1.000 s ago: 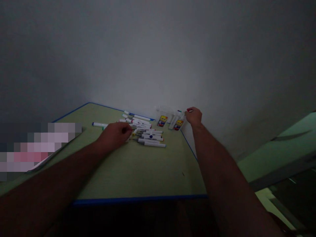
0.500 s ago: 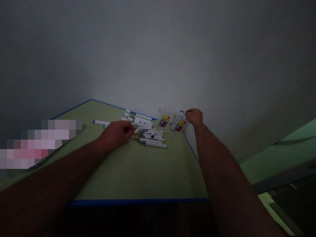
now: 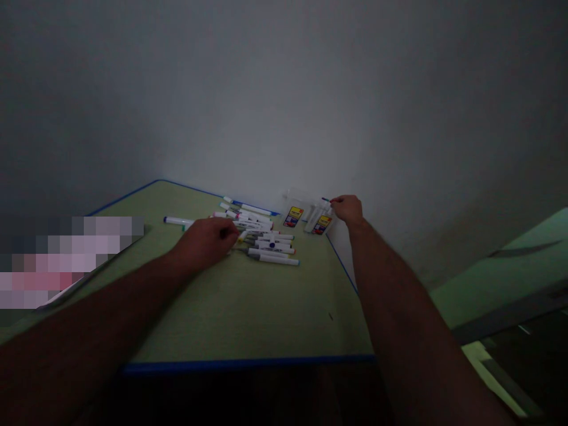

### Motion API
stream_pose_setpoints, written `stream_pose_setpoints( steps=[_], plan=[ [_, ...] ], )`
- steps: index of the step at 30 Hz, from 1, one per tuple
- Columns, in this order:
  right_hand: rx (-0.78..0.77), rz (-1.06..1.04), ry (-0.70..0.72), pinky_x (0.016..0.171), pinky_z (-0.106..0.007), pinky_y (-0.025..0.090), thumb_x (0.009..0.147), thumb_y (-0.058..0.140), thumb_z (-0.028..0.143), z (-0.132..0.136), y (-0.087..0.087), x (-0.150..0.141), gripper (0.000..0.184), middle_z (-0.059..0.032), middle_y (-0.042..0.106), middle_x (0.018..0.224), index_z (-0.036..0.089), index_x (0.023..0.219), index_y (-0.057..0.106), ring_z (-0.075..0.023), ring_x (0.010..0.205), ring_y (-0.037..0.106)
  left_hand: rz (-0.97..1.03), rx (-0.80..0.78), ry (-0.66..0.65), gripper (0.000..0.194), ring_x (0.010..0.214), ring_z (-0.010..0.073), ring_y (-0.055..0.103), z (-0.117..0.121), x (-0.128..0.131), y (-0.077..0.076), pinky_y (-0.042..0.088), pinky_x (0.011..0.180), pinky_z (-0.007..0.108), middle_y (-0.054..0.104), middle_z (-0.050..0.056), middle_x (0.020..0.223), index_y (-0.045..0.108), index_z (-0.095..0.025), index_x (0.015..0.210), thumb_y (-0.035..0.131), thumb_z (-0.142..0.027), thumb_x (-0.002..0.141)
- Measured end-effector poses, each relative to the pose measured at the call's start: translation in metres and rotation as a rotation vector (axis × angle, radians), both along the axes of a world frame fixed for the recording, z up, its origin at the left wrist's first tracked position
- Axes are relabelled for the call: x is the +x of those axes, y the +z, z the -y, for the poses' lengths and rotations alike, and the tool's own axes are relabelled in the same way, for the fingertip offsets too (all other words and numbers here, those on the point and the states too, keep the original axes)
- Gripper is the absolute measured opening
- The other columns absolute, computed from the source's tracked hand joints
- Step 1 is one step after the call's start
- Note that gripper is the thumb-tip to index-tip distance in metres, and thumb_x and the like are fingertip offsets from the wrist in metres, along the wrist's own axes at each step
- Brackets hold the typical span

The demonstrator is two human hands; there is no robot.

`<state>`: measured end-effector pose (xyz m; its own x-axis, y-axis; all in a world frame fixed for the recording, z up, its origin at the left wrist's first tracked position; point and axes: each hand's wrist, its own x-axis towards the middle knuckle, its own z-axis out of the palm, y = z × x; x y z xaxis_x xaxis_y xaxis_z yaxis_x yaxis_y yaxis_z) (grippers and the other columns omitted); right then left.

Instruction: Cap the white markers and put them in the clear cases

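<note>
Several white markers (image 3: 273, 258) with coloured ends lie in a loose pile on the table. My left hand (image 3: 212, 239) is closed at the near left side of the pile, its fingertips beside a yellow-ended marker (image 3: 242, 235). What it pinches, if anything, is hidden. At the table's far right corner, my right hand (image 3: 348, 208) pinches a marker at the top of a clear plastic case (image 3: 322, 223) with a colourful label. More markers stand in that case, their coloured ends showing. Just left of it is a second clear case (image 3: 293, 216) with a similar label.
The pale green table (image 3: 266, 319) has a blue edge and meets a grey wall (image 3: 284, 106) at the back. One blue-ended marker (image 3: 174, 220) lies left of the pile. A blurred-out patch (image 3: 89, 248) covers the left side.
The view has shifted slightly. My right hand stays at the right-hand case, its fingertips slightly closer over the top. My left hand remains by the pile.
</note>
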<state>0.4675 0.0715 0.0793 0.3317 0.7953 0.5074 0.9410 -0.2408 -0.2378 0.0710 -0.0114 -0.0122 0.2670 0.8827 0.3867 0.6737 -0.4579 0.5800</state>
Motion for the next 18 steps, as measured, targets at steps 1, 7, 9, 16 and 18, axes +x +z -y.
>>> stream_pose_setpoints(
  steps=[1,7,9,16,18],
  plan=[
    [0.006,-0.007,0.000,0.090,-0.031,0.055,0.084,0.068,0.023,0.000,0.000,0.000,0.024,-0.0114,0.080,0.107,0.018,0.102,0.083,-0.0243,0.102,0.074,-0.003,-0.002,0.002,0.025,0.078,0.0226,0.067,0.000,0.000,0.000,0.047,0.075,0.035,0.075,0.006,0.085,0.073,-0.022,0.082,0.052,-0.036,0.081],
    [0.026,-0.039,-0.034,0.097,-0.032,0.054,0.084,0.067,0.025,0.003,-0.001,-0.005,0.030,-0.0134,0.078,0.113,0.015,0.109,0.081,-0.0253,0.109,0.072,-0.016,-0.046,0.013,0.025,0.081,0.0233,0.068,0.000,-0.001,0.004,0.048,0.078,0.036,0.076,0.006,0.091,0.073,-0.023,0.084,0.053,-0.039,0.082],
    [0.025,-0.044,-0.028,0.098,-0.033,0.053,0.085,0.065,0.022,0.005,-0.001,-0.007,0.029,-0.0131,0.077,0.115,0.015,0.109,0.081,-0.0252,0.110,0.072,-0.043,-0.071,0.029,0.024,0.080,0.0231,0.068,0.001,-0.001,0.005,0.048,0.078,0.036,0.077,0.005,0.091,0.073,-0.024,0.084,0.055,-0.039,0.083],
    [0.050,-0.058,0.026,0.099,-0.036,0.053,0.082,0.063,0.018,0.005,-0.002,-0.010,0.028,-0.0145,0.077,0.113,0.014,0.104,0.081,-0.0266,0.109,0.072,-0.037,-0.068,0.072,0.016,0.075,0.0193,0.067,-0.004,-0.005,0.001,0.047,0.078,0.033,0.077,-0.002,0.088,0.074,-0.029,0.083,0.061,-0.039,0.084],
    [0.069,-0.070,0.036,0.100,-0.035,0.052,0.082,0.063,0.017,0.006,-0.003,-0.011,0.029,-0.0136,0.077,0.113,0.014,0.105,0.080,-0.0261,0.110,0.071,-0.045,-0.078,0.077,0.016,0.075,0.0192,0.067,-0.004,-0.005,0.001,0.047,0.077,0.033,0.077,-0.003,0.088,0.074,-0.029,0.082,0.061,-0.038,0.084]
  ],
)
